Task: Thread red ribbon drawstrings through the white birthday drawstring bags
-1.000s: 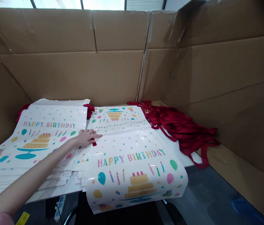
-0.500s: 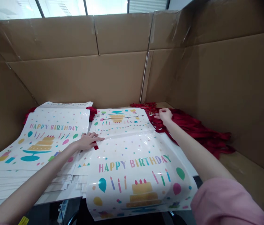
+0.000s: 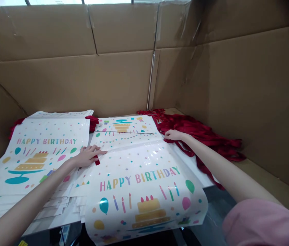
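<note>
A glossy white "HAPPY BIRTHDAY" sheet [image 3: 139, 160] lies folded, its near end curling over the table's front edge. My left hand [image 3: 89, 156] rests on its left edge at the fold, fingers spread, beside a small red ribbon end [image 3: 97, 160]. At the right end of the fold, my right hand [image 3: 173, 135] is closed on red ribbon by the sheet's edge. A thin dark rod [image 3: 126, 132] lies across the far part of the sheet. A heap of red ribbons [image 3: 200, 131] spreads behind and right of my right hand.
A stack of similar printed sheets [image 3: 45, 136] lies at the left, with red ribbon at both upper corners. Tall cardboard walls [image 3: 69, 82] enclose the back and sides. Dark objects show below the table's front edge.
My right hand has come down and toward me from the ribbon heap to the fold's right end, and a ribbon now trails toward the front edge. The view has shifted slightly.
</note>
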A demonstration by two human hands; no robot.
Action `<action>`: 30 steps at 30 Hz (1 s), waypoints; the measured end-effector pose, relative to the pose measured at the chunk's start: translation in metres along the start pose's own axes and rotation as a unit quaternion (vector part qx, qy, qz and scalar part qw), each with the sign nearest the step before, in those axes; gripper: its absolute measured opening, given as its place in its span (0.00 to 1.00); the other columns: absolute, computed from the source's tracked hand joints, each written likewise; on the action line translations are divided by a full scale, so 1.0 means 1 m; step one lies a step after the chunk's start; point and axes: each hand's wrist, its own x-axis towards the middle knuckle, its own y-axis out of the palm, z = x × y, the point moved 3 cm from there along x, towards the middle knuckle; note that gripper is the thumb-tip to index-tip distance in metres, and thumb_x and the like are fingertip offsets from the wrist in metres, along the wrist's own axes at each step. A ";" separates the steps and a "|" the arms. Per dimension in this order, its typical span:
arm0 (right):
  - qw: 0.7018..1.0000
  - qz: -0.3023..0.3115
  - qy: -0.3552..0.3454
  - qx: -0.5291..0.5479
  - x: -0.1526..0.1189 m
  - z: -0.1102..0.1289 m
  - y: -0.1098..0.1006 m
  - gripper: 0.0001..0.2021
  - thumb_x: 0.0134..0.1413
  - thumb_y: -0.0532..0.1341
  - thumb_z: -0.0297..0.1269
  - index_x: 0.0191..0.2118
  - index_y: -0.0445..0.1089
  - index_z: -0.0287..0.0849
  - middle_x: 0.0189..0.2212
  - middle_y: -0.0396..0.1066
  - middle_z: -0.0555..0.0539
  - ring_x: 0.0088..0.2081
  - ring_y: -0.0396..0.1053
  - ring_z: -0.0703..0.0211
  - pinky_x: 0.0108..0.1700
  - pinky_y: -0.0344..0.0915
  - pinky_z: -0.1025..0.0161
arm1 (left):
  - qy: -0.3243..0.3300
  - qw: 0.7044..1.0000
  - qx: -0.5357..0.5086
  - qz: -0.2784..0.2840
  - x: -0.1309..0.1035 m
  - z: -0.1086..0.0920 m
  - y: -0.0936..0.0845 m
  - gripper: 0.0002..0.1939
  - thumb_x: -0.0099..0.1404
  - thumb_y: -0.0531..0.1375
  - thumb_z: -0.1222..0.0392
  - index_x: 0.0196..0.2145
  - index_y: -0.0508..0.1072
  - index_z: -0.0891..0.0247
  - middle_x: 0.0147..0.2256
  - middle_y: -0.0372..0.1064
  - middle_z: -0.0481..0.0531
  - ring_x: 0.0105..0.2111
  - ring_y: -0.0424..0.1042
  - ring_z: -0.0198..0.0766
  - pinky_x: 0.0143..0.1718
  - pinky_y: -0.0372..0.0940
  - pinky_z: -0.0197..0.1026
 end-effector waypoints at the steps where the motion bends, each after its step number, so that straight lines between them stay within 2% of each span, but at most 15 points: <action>1: 1.000 0.014 -0.010 0.003 -0.004 -0.003 -0.001 0.11 0.44 0.62 0.41 0.19 0.68 0.40 0.22 0.70 0.49 0.28 0.67 0.59 0.30 0.60 0.68 | 0.000 1.000 0.000 -0.001 0.000 0.000 0.000 0.27 0.68 0.45 0.61 0.61 0.52 0.36 0.56 0.54 0.53 0.56 0.53 0.51 0.53 0.47 0.59; 4: 0.998 0.034 -0.037 0.021 -0.012 -0.010 -0.004 0.13 0.43 0.63 0.47 0.23 0.71 0.40 0.24 0.71 0.48 0.29 0.67 0.60 0.31 0.61 0.68 | 0.000 1.000 0.001 -0.006 0.001 0.003 0.003 0.26 0.68 0.46 0.60 0.60 0.52 0.35 0.56 0.54 0.52 0.55 0.54 0.51 0.53 0.47 0.58; 8: 0.997 0.018 -0.049 0.050 -0.014 -0.014 -0.007 0.14 0.42 0.64 0.48 0.26 0.72 0.40 0.28 0.74 0.47 0.31 0.68 0.59 0.32 0.62 0.69 | 0.003 1.000 -0.004 -0.015 0.002 0.007 0.007 0.25 0.69 0.45 0.59 0.60 0.52 0.35 0.56 0.55 0.51 0.55 0.54 0.50 0.53 0.48 0.57; 11: 0.997 -0.006 -0.041 0.066 -0.012 -0.017 -0.008 0.13 0.43 0.64 0.45 0.29 0.71 0.39 0.30 0.74 0.46 0.31 0.69 0.60 0.32 0.63 0.69 | 0.010 1.000 -0.003 -0.019 0.002 0.008 0.008 0.25 0.69 0.45 0.58 0.61 0.52 0.36 0.56 0.54 0.51 0.54 0.54 0.49 0.54 0.47 0.56; 17: 0.996 -0.010 -0.027 0.085 -0.012 -0.025 -0.005 0.10 0.43 0.64 0.41 0.29 0.72 0.38 0.24 0.73 0.48 0.24 0.68 0.63 0.29 0.64 0.68 | 0.004 1.000 -0.005 -0.011 0.002 0.007 0.006 0.25 0.69 0.45 0.58 0.61 0.52 0.35 0.56 0.54 0.52 0.55 0.53 0.51 0.53 0.46 0.59; 25: 0.996 -0.046 -0.036 0.074 -0.010 -0.033 -0.005 0.04 0.40 0.64 0.33 0.27 0.73 0.40 0.30 0.76 0.47 0.34 0.71 0.58 0.38 0.65 0.67 | 0.005 1.000 -0.002 -0.008 0.002 0.007 0.006 0.26 0.69 0.44 0.59 0.61 0.52 0.35 0.56 0.53 0.53 0.55 0.53 0.51 0.53 0.46 0.59; 30: 0.996 -0.049 -0.033 0.065 -0.008 -0.034 -0.003 0.03 0.39 0.64 0.30 0.26 0.74 0.41 0.29 0.75 0.48 0.35 0.71 0.57 0.39 0.64 0.66 | 0.002 1.000 0.000 -0.009 0.002 0.005 0.004 0.25 0.68 0.45 0.58 0.61 0.52 0.36 0.55 0.54 0.52 0.54 0.55 0.51 0.53 0.47 0.57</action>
